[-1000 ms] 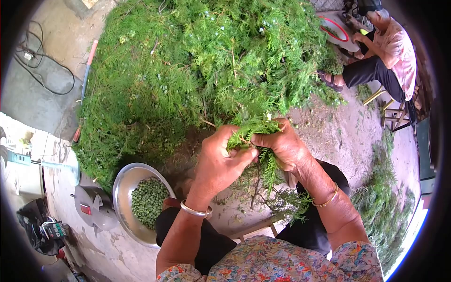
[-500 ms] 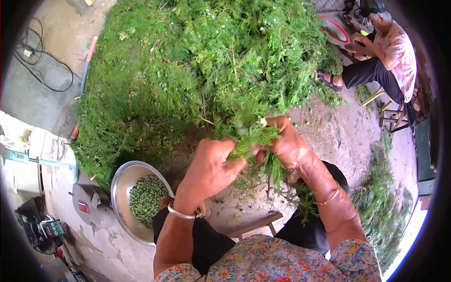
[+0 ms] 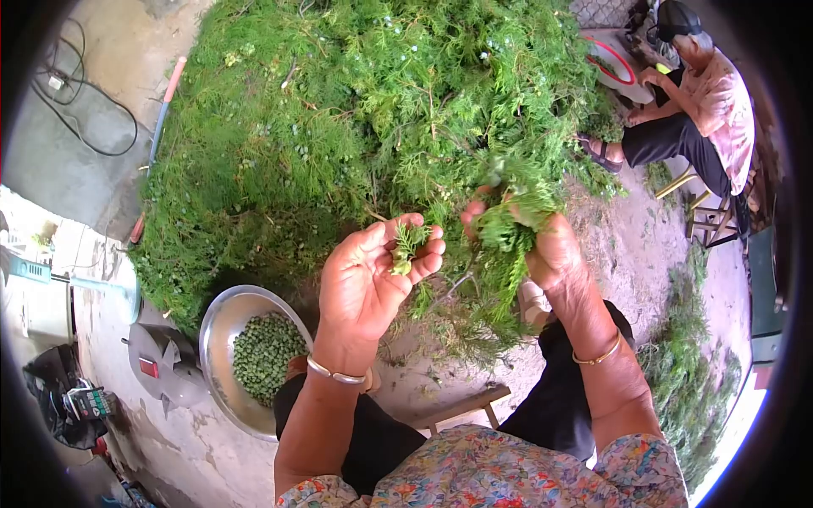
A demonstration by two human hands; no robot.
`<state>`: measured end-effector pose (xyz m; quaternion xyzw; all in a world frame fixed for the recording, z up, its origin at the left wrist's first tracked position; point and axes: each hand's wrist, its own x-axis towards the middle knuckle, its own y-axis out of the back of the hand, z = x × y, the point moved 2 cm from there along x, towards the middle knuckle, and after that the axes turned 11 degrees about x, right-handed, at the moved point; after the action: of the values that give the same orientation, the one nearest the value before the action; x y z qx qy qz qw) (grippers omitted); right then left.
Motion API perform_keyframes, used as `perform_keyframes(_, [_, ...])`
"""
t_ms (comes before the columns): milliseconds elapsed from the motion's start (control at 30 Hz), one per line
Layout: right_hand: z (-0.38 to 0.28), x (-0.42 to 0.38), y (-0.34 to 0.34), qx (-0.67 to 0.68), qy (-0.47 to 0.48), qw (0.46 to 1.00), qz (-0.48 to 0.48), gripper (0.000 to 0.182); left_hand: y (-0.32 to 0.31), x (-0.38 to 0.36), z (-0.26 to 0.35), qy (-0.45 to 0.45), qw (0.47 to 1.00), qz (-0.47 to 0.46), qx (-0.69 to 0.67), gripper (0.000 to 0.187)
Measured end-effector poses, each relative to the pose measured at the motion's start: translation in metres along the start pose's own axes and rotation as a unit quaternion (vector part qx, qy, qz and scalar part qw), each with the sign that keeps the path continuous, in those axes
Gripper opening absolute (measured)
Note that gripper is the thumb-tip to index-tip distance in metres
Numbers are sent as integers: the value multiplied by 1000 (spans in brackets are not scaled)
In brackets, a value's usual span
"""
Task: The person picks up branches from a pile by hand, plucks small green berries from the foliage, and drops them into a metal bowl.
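My left hand [image 3: 362, 284] is turned palm up, its fingers curled around a small green sprig [image 3: 408, 244] with what looks like a pale green cone at its lower end. To the right, my right hand [image 3: 559, 254] grips a leafy evergreen branch [image 3: 515, 229], partly blurred, whose foliage covers some of the fingers. The two hands are apart. Below and left of my left hand stands a metal basin [image 3: 222, 339] with many small green cones [image 3: 269, 356] in it.
A large heap of cut evergreen branches [image 3: 339, 127] fills the ground ahead. At the upper right another person [image 3: 716, 110] sits by a red-rimmed container [image 3: 611, 59]. More cut greenery [image 3: 690, 364] lies at right. A grey round object [image 3: 165, 372] stands left of the basin.
My hands have moved apart from the branch between them. My left hand has turned palm up with a small sprig in it; my right hand has shifted right, still with the branch.
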<state>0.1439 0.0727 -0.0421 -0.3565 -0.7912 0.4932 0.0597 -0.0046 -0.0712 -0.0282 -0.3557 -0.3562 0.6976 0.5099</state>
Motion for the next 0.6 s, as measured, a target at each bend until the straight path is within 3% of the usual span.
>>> perform_keyframes(100, [9,3,9,-19,-15,1000,20,26,1,1,-4,-37,992,34,118,22])
perform_keyframes(267, [19,-9,-10,-155,30,987,-21,25,8,6,-22,-20,998,58,13,26])
perform_keyframes(333, [19,-16,-26,-250,17,966,60,27,12,8,-28,-17,997,74,-12,28])
perform_keyframes(367, [16,-10,-16,-419,10,906,52,28,9,9,-31,-18,996,89,14,31])
perform_keyframes(400, [18,-9,-15,-419,10,906,53,28,8,9,-33,-18,996,89,14,31])
perform_keyframes(467, [20,-10,-20,-419,129,898,-30,21,5,11,-37,-5,993,82,81,32])
perform_keyframes(600, [20,-11,-15,-429,92,898,-36,16,-4,10,-41,-5,993,76,90,26])
